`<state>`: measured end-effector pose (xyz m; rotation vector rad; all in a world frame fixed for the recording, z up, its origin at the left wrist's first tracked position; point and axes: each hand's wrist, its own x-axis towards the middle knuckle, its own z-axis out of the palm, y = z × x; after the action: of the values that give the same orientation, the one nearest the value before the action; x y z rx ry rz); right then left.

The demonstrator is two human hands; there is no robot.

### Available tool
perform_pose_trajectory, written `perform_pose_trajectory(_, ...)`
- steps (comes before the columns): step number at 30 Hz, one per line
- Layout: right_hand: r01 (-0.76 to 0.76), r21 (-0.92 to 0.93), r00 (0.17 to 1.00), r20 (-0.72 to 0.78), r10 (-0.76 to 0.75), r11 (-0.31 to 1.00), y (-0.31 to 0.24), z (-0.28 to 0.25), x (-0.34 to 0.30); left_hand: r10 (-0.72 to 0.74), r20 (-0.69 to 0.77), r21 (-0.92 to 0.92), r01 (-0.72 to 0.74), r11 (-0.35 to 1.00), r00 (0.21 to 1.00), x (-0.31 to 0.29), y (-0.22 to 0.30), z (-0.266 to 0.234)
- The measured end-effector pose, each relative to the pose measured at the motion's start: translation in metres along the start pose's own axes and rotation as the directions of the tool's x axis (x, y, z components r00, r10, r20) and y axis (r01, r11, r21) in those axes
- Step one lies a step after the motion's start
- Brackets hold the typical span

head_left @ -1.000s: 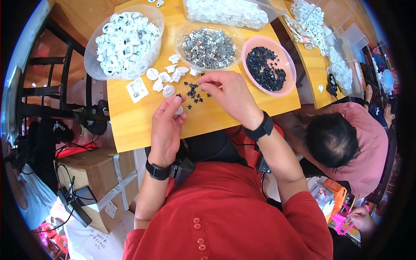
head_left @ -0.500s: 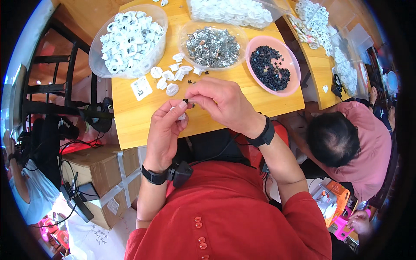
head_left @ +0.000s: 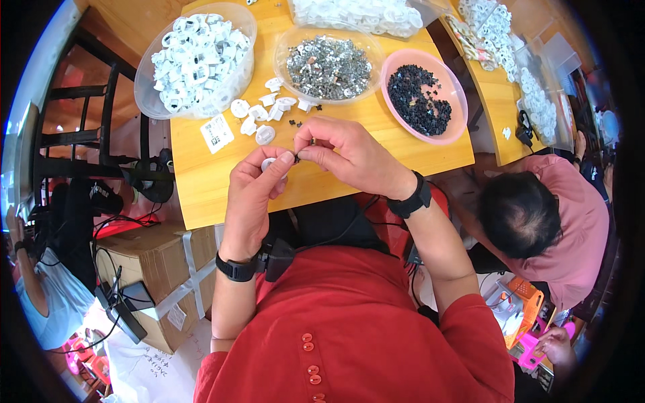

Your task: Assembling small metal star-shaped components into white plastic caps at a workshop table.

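Left hand (head_left: 250,187), centre of frame: grip pinching a white piece (head_left: 268,163). Right hand (head_left: 353,156) just beside: grip pinching a small black part (head_left: 297,159), presumably fingertip-held for control. Pink bowl (head_left: 458,101), upper right, apparently within reach.

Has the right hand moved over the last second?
Yes. Judged against the square white label, the right hand has shifted left and down in the view.
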<state>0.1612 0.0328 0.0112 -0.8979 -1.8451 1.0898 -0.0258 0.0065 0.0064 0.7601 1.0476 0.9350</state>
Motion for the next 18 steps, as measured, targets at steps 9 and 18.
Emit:
perform_pose_trajectory(9, 0.021, -0.283, 0.961, -0.26, -0.098, 0.959, -0.008, 0.018, -0.007, -0.104, -0.051, -0.227, 0.09, 0.97, 0.993, 0.004, -0.007, 0.004)
perform_pose_trajectory(18, 0.136, -0.556, 0.948, -0.167, -0.27, 0.82, -0.008, 0.02, -0.008, -0.111, -0.03, -0.283, 0.098, 0.954, 0.993, 0.005, -0.01, 0.008)
